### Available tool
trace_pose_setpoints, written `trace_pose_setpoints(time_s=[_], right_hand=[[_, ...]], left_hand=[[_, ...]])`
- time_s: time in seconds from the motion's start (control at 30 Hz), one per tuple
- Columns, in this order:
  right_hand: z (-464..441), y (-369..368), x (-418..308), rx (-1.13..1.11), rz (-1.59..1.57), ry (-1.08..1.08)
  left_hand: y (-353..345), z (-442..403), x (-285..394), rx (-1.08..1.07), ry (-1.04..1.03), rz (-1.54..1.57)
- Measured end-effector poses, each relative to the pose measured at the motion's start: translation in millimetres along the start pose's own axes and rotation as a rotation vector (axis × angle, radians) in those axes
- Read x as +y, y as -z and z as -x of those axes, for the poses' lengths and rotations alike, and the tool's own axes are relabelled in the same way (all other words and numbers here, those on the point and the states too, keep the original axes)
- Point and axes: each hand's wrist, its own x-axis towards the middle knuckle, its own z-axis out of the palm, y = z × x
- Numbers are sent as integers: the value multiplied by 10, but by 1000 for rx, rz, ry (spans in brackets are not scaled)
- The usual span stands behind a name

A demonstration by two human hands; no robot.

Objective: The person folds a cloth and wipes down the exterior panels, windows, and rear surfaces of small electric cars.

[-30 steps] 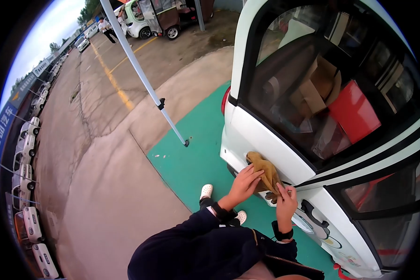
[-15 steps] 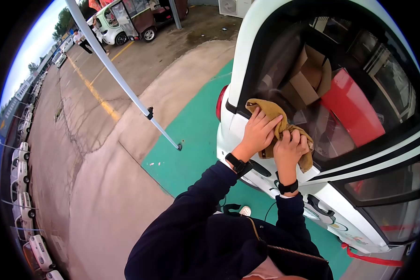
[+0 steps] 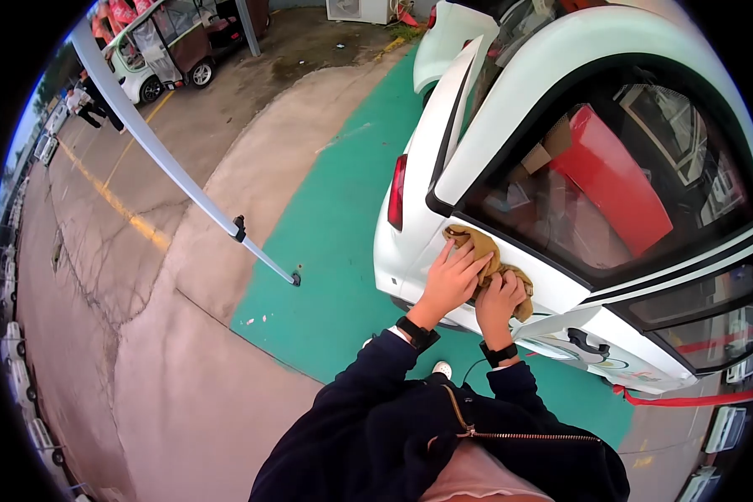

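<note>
My left hand [image 3: 450,279] lies on a brown cloth [image 3: 478,243], its fingers pressing into the folds. Close beside it, my right hand [image 3: 497,303] has its fingers bent over the lower end of the same cloth. The bunched cloth rests against the white body panel [image 3: 548,283] of a small vehicle, just under the lower edge of its dark window [image 3: 560,226]. My palms and the underside of the cloth are hidden. Each wrist wears a black band.
Through the glass show a red panel [image 3: 615,180] and a cardboard box [image 3: 558,142]. A white pole [image 3: 184,180] stands on green-painted ground [image 3: 326,217] to the left. A red strap [image 3: 694,401] hangs low at the right. Parked vehicles and people are farther off.
The cloth and both hands have shifted from overlapping the window's lower edge down onto the white panel. My view has turned, so more of the vehicle's rear side and red tail light shows.
</note>
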Motion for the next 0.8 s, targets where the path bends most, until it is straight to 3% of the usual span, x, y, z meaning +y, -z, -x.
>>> trace_pose_setpoints(time_s=[0.13,0.2,0.33,0.5,0.63,0.73,0.8], right_hand=[[-12,175,-83,-60,-66,-121],[-164,346,-68,-70,-441,-373],[-759,643,132,250,-506,-399],[-2133,1073,52,492,-245,-42],[-2352,843,-12,671,17,114],[-2037,594,-74,589,-4,64],[-1680,394,-44,452,-2,81]], left_hand=[[-23,113,-146,-50,-58,104],[-45,114,-123,-45,-72,161],[-46,-287,-55,64,-30,371],[312,-1328,102,364,-91,242],[136,-1487,-91,447,-211,4],[-136,-1158,-223,429,-279,-146],[-334,-773,-323,321,-185,-175]])
